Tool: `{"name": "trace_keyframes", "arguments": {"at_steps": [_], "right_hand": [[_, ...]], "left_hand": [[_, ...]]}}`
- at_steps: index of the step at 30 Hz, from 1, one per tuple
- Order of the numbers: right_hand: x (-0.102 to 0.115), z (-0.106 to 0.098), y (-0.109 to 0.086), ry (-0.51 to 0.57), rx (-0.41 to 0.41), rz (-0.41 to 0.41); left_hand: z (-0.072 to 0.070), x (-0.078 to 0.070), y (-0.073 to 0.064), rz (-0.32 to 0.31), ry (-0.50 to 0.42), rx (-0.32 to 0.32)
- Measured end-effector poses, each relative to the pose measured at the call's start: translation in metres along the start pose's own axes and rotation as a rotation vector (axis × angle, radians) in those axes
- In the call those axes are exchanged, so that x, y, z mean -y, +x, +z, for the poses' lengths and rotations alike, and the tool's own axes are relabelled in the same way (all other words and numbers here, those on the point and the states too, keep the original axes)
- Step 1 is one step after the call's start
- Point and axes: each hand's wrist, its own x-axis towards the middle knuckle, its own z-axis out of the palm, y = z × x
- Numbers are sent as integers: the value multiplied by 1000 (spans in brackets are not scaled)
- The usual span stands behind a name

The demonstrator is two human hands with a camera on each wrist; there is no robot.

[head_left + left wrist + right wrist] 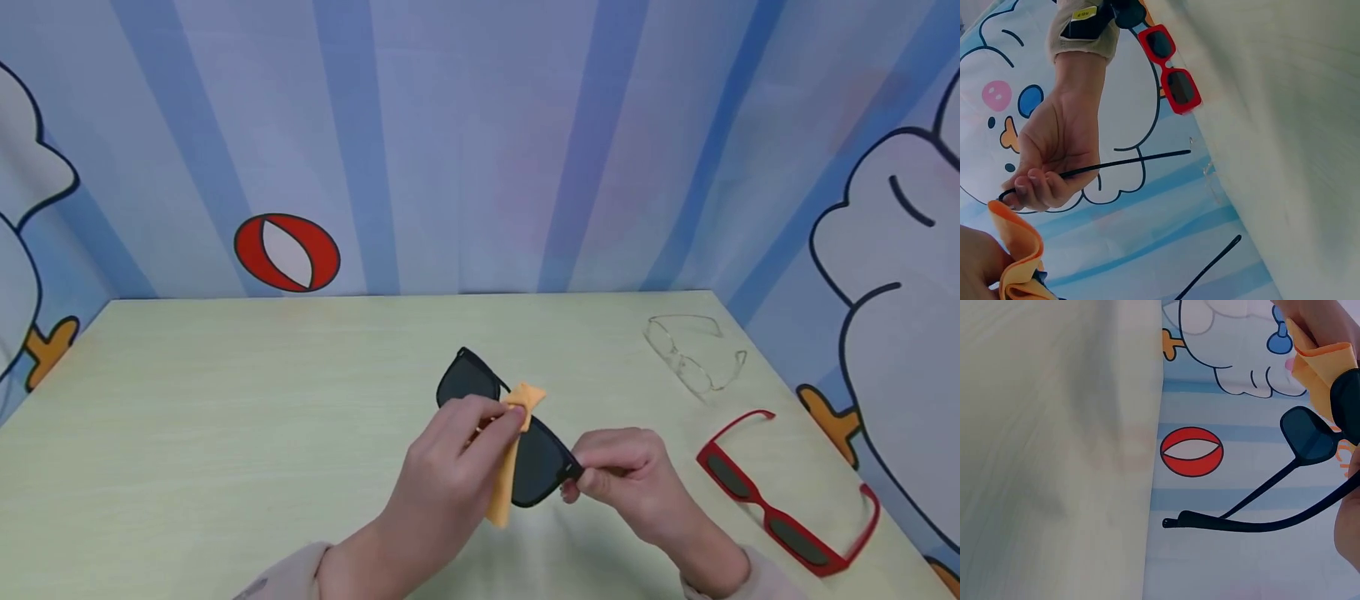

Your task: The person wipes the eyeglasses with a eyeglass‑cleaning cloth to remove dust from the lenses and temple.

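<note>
Black sunglasses [537,468] are held above the table, tilted down to the right in the head view. My right hand [637,479] pinches them at the right hinge corner. An orange cloth [504,487] is pinched between the thumb and fingers of my left hand [450,475], folded over the frame near the bridge. In the left wrist view the right hand [1057,147] has its fingers curled round a black temple arm [1141,159]. Both temple arms are unfolded in the right wrist view, where the sunglasses [1310,437] show beside the cloth [1319,372].
Red-framed sunglasses [787,508] lie on the table [225,433] right of my right hand, arms spread. Behind them sit thin wire-framed glasses [693,358]. A blue striped backdrop [465,150] with cartoon figures surrounds the table's back and sides.
</note>
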Motion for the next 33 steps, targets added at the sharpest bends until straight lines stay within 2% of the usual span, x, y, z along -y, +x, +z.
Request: {"name": "trace_keyframes", "arguments": {"at_steps": [3,9,13,18,22,26,30,33], "right_hand": [[-1,1,0,-1,-1,2],[-2,4,0,24,-25,11],[-3,4,0,25,-42,8],[-5,0,0,21,-54,-4],[-4,-4,-1,32,-54,-14],[-5,-5,0,75,-46,-32],[-5,-5,1,92,-54,-54],[-4,-6,1,93,-65,-54]], "left_hand": [[3,0,0,77,-5,-48],[13,-8,1,288,-7,-178],[14,-10,1,365,16,-197],[11,-7,-2,473,66,-191],[9,-6,-7,487,54,-172],[7,-6,-9,507,61,-186],[6,-4,-6,582,115,-241],[4,-1,-6,617,130,-254]]}}
